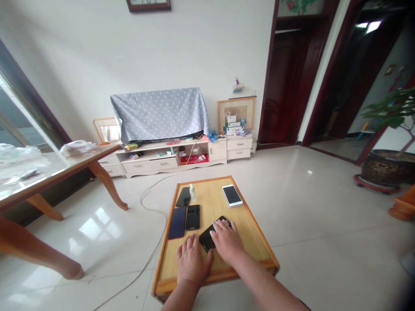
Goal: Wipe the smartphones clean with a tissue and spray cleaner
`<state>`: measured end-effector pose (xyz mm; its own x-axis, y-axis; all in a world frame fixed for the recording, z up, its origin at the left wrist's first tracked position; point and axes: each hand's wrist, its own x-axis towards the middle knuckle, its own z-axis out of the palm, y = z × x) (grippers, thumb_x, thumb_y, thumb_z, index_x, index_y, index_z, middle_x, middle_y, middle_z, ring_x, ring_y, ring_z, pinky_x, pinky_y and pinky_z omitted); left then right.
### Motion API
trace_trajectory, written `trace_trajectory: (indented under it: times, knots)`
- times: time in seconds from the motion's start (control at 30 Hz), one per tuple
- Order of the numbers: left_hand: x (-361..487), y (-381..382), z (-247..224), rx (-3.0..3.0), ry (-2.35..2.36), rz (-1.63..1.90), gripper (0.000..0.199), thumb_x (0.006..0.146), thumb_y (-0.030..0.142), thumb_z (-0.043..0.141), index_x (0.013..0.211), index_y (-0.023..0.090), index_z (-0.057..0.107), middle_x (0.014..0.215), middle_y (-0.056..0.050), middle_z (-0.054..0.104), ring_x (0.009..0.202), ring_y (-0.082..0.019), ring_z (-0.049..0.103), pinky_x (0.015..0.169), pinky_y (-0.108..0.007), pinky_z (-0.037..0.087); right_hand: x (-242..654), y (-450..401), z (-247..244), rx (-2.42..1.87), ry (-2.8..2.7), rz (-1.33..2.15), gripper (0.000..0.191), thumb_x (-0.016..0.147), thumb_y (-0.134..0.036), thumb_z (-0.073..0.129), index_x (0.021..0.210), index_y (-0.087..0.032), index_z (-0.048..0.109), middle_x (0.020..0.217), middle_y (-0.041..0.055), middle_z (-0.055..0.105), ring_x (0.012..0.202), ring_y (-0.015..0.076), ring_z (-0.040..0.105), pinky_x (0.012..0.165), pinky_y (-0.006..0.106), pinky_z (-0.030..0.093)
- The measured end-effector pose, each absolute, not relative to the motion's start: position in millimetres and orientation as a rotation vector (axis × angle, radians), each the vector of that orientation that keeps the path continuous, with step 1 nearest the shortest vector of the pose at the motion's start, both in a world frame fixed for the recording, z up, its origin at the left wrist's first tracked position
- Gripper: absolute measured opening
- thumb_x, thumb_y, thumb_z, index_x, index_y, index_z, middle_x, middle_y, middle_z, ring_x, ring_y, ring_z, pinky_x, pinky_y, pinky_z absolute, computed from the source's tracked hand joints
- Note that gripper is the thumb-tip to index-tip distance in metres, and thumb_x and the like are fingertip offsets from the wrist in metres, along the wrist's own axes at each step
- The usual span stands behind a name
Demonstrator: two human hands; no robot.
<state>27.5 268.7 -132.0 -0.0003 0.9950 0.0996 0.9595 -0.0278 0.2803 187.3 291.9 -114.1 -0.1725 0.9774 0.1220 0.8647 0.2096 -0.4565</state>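
A black phone lies slanted on the small wooden table. My right hand presses a small pale cloth onto its upper part. My left hand rests on the table at the phone's lower left, fingers apart, thumb by the phone's lower edge. Left of them lie a dark blue phone, a black phone and another dark phone. A small clear bottle stands upright by the farthest one. At the table's far right lies a white phone.
A low white cabinet stands against the wall, below a dotted cloth cover. A larger table is at left, a potted plant at right. A cable runs over the floor beside the small table.
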Motion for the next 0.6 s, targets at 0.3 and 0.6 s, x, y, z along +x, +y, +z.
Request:
trace_trajectory:
  times: [0.3,0.6]
  knots:
    - [22.7,269.3,-134.4,2.117,2.076,0.328,0.055,0.091,0.032,0.044,0.144,0.021,0.052,0.156,-0.01,0.05,0.146,-0.027,0.037,0.12,-0.044,0.022,165.4,275.9,-114.0,-1.467,-2.244,0.5,0.057,0.109,-0.053,0.024,0.15,-0.026,0.053,0.156,0.0053,0.049,0.148,0.0231,0.038,0.126,0.045,0.013]
    - [24.7,270.2,-131.8,2.109,2.084,0.374,0.06,0.089,0.044,0.05,0.143,0.02,0.053,0.154,-0.012,0.051,0.145,-0.029,0.038,0.12,-0.046,0.023,176.2,292.4,-110.5,-1.618,-2.173,0.497,0.06,0.109,-0.054,0.02,0.15,-0.024,0.052,0.157,0.0079,0.048,0.15,0.0249,0.034,0.125,0.052,0.01]
